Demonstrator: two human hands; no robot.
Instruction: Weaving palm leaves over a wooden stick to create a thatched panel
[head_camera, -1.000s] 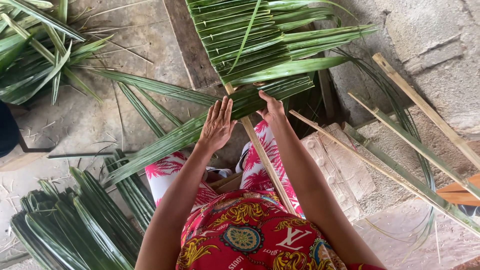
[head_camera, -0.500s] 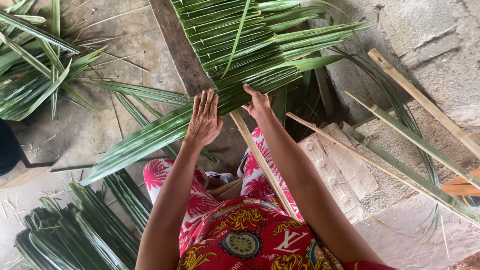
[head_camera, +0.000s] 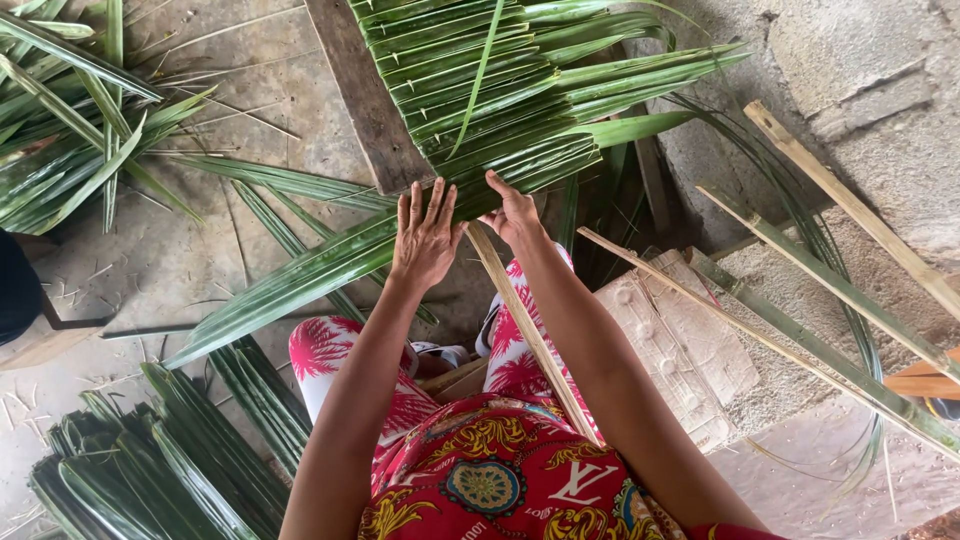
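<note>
Concrete floor spreads under everything, littered with cut fronds. Nearest lies a bundle of folded leaves beside the seated person's patterned lap. Farther out, the left hand has flattened onto the long palm leaf, fingers spread apart and pressing — a second ago it hovered looser. The right hand pinches the leaf's fold against the stick, fingers together. The leaf's long axis runs from lower left up to the woven panel, tip pointing lower left — seemingly another leaf seated.
</note>
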